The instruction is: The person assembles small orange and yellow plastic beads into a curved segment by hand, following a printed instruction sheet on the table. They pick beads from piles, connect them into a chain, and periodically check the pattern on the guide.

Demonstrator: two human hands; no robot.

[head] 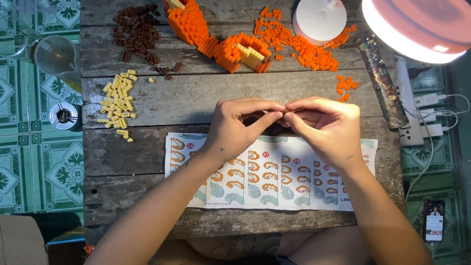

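Head view: 2 hands, left hand (235, 127) and right hand (326, 127), on 1 small brick (284, 112).

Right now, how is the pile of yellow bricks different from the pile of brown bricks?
The yellow bricks are pale and lie in a long strip running down the left side of the wooden table. The brown bricks are dark and sit farther up, heaped near the table's top edge, with a few trailing toward the orange model. The yellow pile lies nearer the left hand. Both are loose tiny bricks, untouched by either hand.
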